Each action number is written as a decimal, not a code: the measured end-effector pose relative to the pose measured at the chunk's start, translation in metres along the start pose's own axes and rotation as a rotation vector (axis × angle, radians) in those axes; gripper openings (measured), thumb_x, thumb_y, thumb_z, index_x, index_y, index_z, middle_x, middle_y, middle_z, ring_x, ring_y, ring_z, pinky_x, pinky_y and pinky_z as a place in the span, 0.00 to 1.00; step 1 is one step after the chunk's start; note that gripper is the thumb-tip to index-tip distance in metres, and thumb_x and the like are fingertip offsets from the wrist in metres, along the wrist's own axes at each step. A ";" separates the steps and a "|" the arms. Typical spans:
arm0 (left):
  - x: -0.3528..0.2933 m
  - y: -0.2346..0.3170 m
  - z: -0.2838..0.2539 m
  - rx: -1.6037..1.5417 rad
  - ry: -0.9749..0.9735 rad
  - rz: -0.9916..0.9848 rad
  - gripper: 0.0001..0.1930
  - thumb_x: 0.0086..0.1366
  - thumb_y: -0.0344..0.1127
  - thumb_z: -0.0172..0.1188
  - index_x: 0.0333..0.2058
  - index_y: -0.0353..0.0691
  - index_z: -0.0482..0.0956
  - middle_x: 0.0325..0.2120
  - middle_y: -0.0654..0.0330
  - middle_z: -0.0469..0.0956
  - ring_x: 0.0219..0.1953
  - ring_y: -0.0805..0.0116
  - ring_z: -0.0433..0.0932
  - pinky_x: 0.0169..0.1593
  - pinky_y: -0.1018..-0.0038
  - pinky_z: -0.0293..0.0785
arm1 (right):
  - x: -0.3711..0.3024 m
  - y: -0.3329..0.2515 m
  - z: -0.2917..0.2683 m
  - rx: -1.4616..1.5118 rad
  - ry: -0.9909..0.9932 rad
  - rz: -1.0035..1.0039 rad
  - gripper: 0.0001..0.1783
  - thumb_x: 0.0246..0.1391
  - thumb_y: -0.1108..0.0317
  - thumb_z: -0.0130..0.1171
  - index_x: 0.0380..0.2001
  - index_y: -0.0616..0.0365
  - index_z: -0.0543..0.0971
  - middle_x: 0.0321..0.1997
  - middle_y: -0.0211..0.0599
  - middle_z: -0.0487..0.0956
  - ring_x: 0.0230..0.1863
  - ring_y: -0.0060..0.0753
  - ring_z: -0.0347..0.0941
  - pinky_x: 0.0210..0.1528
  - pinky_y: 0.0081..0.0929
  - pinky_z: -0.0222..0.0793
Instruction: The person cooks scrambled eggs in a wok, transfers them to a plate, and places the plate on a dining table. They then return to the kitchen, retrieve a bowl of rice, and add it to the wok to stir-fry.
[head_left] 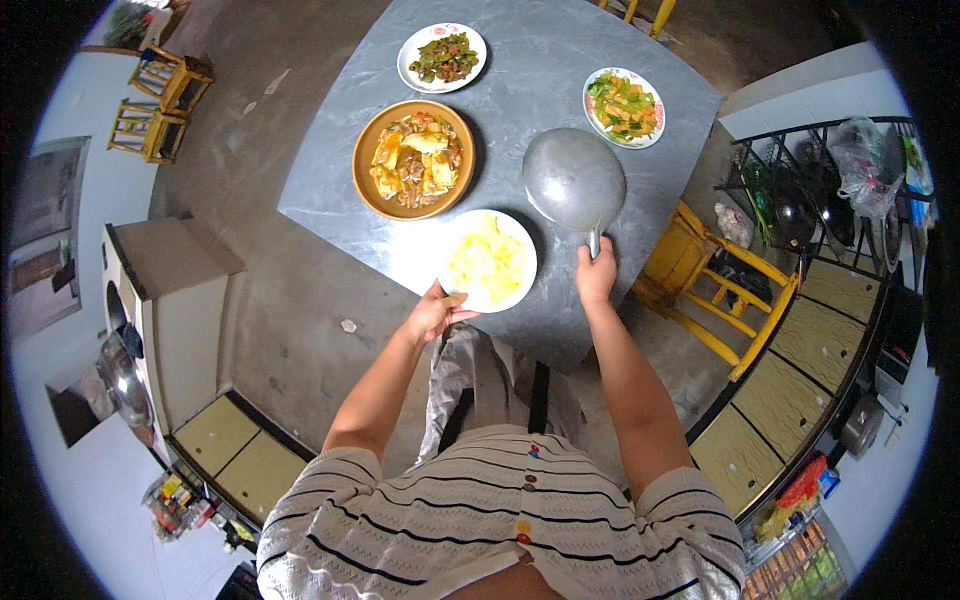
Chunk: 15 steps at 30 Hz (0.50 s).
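My left hand (pixel 437 313) grips the near-left rim of a white plate (pixel 530 262), with the thumb on top. Pale yellow food pieces (pixel 490 262) fill its middle, washed out by glare. The plate is at the table's near edge; whether it rests there or is held just above, I cannot tell. In my right hand (pixel 597 273) is the short handle of a round grey metal pan (pixel 573 178), fingers wrapped round it. The pan is over the right part of the table, its surface bare and dull; I cannot tell whether the inside or underside shows.
On the grey table (pixel 520 60) are a brown bowl of stew (pixel 363 160), a plate of green vegetables (pixel 442 57) and a plate of greens with orange pieces (pixel 624 108). A yellow chair (pixel 735 300) stands at the right, beside tiled cabinets (pixel 785 370). Another cabinet (pixel 180 310) stands left.
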<state>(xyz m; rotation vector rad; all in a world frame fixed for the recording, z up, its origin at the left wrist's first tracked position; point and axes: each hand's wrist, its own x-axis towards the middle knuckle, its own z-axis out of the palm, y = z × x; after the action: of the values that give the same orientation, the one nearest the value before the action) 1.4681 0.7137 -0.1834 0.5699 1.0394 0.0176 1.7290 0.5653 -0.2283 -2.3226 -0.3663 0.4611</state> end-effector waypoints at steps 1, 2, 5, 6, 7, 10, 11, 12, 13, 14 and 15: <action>-0.004 0.003 0.004 0.001 -0.001 0.002 0.29 0.63 0.21 0.51 0.62 0.41 0.54 0.54 0.51 0.68 0.51 0.56 0.76 0.47 0.64 0.81 | 0.002 0.003 0.002 0.004 0.012 -0.019 0.20 0.48 0.60 0.54 0.42 0.62 0.74 0.38 0.56 0.77 0.40 0.60 0.73 0.44 0.47 0.67; -0.010 0.004 0.008 0.000 -0.002 0.002 0.30 0.63 0.21 0.52 0.62 0.41 0.54 0.54 0.51 0.68 0.51 0.56 0.76 0.47 0.64 0.81 | 0.003 0.007 0.003 0.005 0.023 -0.037 0.20 0.48 0.60 0.54 0.42 0.63 0.74 0.38 0.56 0.77 0.40 0.60 0.73 0.44 0.47 0.67; -0.024 0.008 0.017 0.017 -0.011 0.015 0.29 0.64 0.21 0.51 0.62 0.41 0.53 0.55 0.51 0.68 0.50 0.56 0.76 0.48 0.62 0.81 | 0.006 0.018 0.009 0.036 0.010 -0.045 0.21 0.48 0.60 0.55 0.43 0.63 0.74 0.39 0.56 0.77 0.41 0.59 0.73 0.45 0.46 0.67; -0.028 0.011 0.020 0.025 -0.015 0.022 0.29 0.64 0.21 0.51 0.62 0.41 0.52 0.55 0.51 0.68 0.50 0.57 0.76 0.48 0.62 0.81 | 0.007 0.020 0.011 0.051 -0.001 -0.041 0.21 0.48 0.61 0.56 0.43 0.63 0.73 0.39 0.57 0.77 0.41 0.59 0.73 0.46 0.46 0.67; -0.033 0.015 0.024 0.038 -0.019 0.041 0.29 0.64 0.22 0.51 0.62 0.41 0.52 0.55 0.51 0.68 0.50 0.57 0.76 0.48 0.62 0.80 | 0.007 0.023 0.013 0.053 -0.006 -0.037 0.21 0.48 0.61 0.56 0.44 0.63 0.73 0.40 0.57 0.77 0.42 0.59 0.73 0.46 0.46 0.67; -0.047 0.026 0.036 0.054 -0.036 0.092 0.30 0.64 0.22 0.51 0.62 0.40 0.52 0.56 0.50 0.67 0.51 0.56 0.75 0.48 0.62 0.81 | 0.009 0.029 0.019 0.058 -0.012 -0.029 0.22 0.48 0.62 0.58 0.45 0.63 0.73 0.41 0.57 0.77 0.43 0.59 0.73 0.47 0.45 0.67; -0.050 0.028 0.038 0.043 -0.045 0.107 0.30 0.64 0.21 0.51 0.63 0.40 0.51 0.56 0.50 0.67 0.51 0.56 0.75 0.48 0.63 0.81 | 0.009 0.030 0.019 0.057 -0.011 -0.030 0.22 0.48 0.63 0.58 0.45 0.63 0.73 0.41 0.57 0.77 0.43 0.59 0.73 0.47 0.45 0.67; -0.053 0.031 0.041 0.033 -0.053 0.122 0.31 0.64 0.21 0.51 0.63 0.40 0.51 0.57 0.49 0.66 0.51 0.55 0.75 0.48 0.63 0.81 | 0.009 0.031 0.020 0.057 -0.009 -0.030 0.23 0.48 0.63 0.58 0.46 0.63 0.73 0.41 0.57 0.77 0.43 0.59 0.73 0.47 0.44 0.67; -0.057 0.035 0.045 0.037 -0.057 0.136 0.31 0.64 0.21 0.52 0.63 0.40 0.51 0.56 0.50 0.66 0.51 0.56 0.75 0.47 0.63 0.81 | 0.008 0.031 0.020 0.065 -0.022 -0.022 0.23 0.47 0.64 0.59 0.46 0.64 0.73 0.41 0.56 0.77 0.43 0.59 0.73 0.47 0.44 0.67; -0.061 0.039 0.050 0.037 -0.060 0.151 0.31 0.64 0.22 0.52 0.63 0.40 0.51 0.56 0.50 0.66 0.51 0.56 0.75 0.47 0.62 0.81 | 0.008 0.027 0.017 0.071 -0.037 -0.014 0.23 0.47 0.64 0.59 0.46 0.64 0.73 0.41 0.56 0.77 0.44 0.59 0.73 0.47 0.43 0.67; -0.065 0.044 0.055 0.038 -0.064 0.166 0.31 0.64 0.23 0.52 0.63 0.41 0.51 0.56 0.51 0.66 0.51 0.57 0.75 0.46 0.62 0.81 | 0.009 0.024 0.014 0.077 -0.050 -0.007 0.23 0.47 0.65 0.59 0.46 0.64 0.72 0.42 0.56 0.77 0.44 0.59 0.73 0.47 0.43 0.67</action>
<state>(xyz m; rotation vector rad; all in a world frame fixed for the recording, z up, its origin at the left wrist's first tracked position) 1.4904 0.7092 -0.0900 0.6858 0.9295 0.1248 1.7336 0.5609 -0.2568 -2.2377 -0.3737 0.5222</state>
